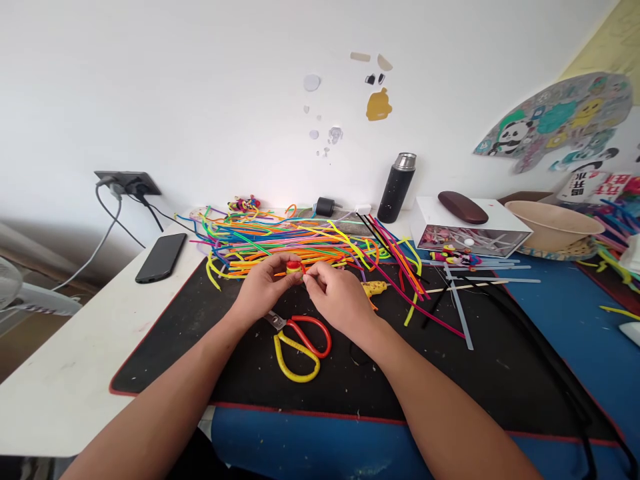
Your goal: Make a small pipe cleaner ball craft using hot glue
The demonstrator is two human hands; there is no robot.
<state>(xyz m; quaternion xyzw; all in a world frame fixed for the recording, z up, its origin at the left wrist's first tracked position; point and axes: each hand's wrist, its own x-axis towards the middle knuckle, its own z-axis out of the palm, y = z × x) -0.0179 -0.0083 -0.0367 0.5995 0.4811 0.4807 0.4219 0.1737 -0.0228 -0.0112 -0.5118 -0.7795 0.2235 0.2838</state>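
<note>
Off to the left, a black phone (161, 258) lies on the white table (75, 373), near a wall outlet (128, 182) with cables plugged in. A black flask (397, 190) stands by a white box (429, 212), a maroon oval object (463, 207) resting on top. Beyond sits a beige bowl (555, 228); a mustard-yellow sticker (379, 105) clings to the wall (225, 87).

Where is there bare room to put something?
White tabletop left of the black mat, nearer than the phone; also the mat between right forearm and pale strip. Crowded: beyond left hand and right hand, where colourful pipe cleaners lie heaped.
</note>
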